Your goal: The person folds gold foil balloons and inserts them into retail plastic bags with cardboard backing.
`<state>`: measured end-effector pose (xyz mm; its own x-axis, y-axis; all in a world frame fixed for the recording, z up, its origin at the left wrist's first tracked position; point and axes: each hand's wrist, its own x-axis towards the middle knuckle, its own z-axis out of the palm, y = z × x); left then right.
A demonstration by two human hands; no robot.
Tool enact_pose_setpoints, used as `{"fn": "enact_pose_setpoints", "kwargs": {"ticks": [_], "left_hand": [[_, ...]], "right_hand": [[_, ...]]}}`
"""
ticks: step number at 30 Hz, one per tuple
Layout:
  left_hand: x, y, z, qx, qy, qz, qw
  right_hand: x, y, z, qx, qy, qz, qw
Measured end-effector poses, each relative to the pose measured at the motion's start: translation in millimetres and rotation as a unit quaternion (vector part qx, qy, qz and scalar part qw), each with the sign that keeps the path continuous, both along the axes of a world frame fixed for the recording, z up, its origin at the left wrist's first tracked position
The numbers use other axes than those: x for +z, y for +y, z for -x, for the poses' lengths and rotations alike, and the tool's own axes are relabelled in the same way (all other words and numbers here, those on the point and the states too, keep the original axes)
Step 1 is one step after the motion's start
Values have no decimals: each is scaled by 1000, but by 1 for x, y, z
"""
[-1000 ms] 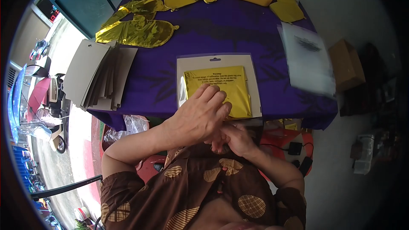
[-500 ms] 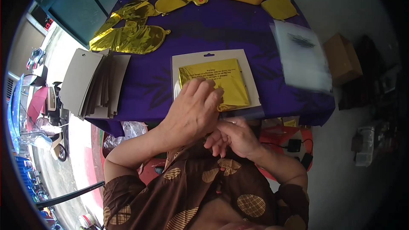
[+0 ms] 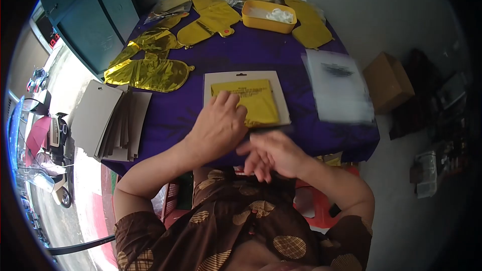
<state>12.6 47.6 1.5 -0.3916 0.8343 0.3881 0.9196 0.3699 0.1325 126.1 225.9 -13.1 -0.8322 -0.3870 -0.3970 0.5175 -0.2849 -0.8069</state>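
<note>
A folded gold foil balloon [image 3: 258,103] with printed warning text lies on a grey backing card [image 3: 282,95] that has a hanging slot at its top. What looks like a clear plastic sleeve surrounds the card. My left hand [image 3: 218,120] is over the lower left of the gold foil, fingers curled and closed; their tips are hidden, so what they grip cannot be made out. Just below the card's near edge, my right hand [image 3: 276,155] hangs with its fingers loosely apart and slightly blurred, and nothing shows in it.
A stack of grey cards [image 3: 100,120] stands at the left table edge. Clear plastic sleeves [image 3: 341,95] lie to the right. Gold foil balloons [image 3: 150,75] and a yellow tub [image 3: 266,23] with white bits are farther back. A cardboard box [image 3: 386,83] sits beyond the right edge.
My right hand has drawn slightly away from my left, its fingers spreading a little. The left hand stays over the gold foil. The camera view has tilted upward, showing more of the table's back.
</note>
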Motion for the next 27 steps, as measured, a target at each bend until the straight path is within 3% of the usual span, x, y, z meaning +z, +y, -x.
{"fn": "enact_pose_setpoints", "kwargs": {"ticks": [3, 7, 11, 15, 16, 19, 22, 25, 27], "left_hand": [[-1, -3, -1, -1, -25, 51, 998], [9, 1, 7, 0, -20, 23, 1000], [20, 8, 21, 6, -28, 21, 999], [6, 9, 35, -7, -35, -30, 999], [2, 9, 37, -8, -36, -46, 998], [-3, 6, 38, -18, -33, -80, 996], [1, 3, 37, -19, -42, -93, 995], [0, 2, 39, -26, -44, -100, 994], [-3, 1, 38, -21, -58, -90, 994]], "right_hand": [[22, 14, -16, 91, 19, -61, 994], [40, 47, -2, -14, 81, -173, 981], [46, 82, 46, -102, 175, -359, 911], [59, 109, 115, -132, 248, -541, 793], [60, 115, 135, -124, 302, -596, 734], [53, 134, 202, -144, 418, -664, 603], [49, 148, 276, -126, 490, -669, 545], [41, 150, 340, -125, 493, -650, 565], [42, 139, 370, -123, 396, -653, 634]]}}
